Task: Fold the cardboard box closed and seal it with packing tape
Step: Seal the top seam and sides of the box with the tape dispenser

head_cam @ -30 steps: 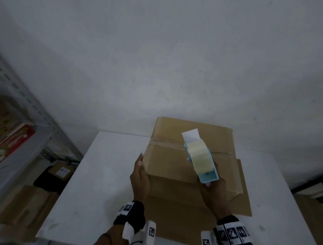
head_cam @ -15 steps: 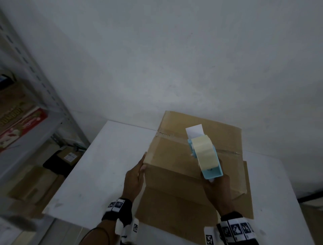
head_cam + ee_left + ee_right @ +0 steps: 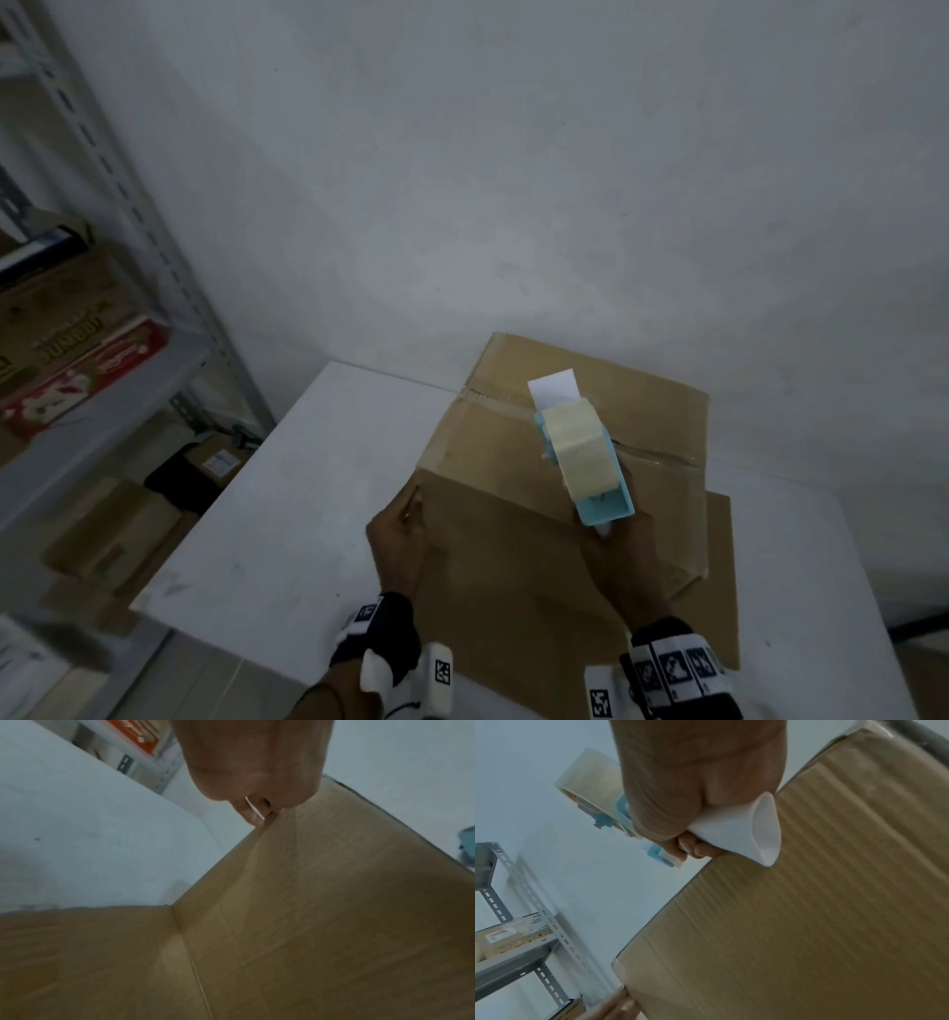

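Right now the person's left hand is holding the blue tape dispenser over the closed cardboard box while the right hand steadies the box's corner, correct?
Not quite: the hands are swapped. The right hand grips the blue tape dispenser by its white handle over the closed cardboard box, and the left hand steadies the box's corner. The head view shows both; the right wrist view confirms the grip.

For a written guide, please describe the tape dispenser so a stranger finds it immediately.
On the white table stands a closed cardboard box. Above its taped seam, the right hand holds the tape dispenser: the only light blue thing, carrying a pale tape roll.
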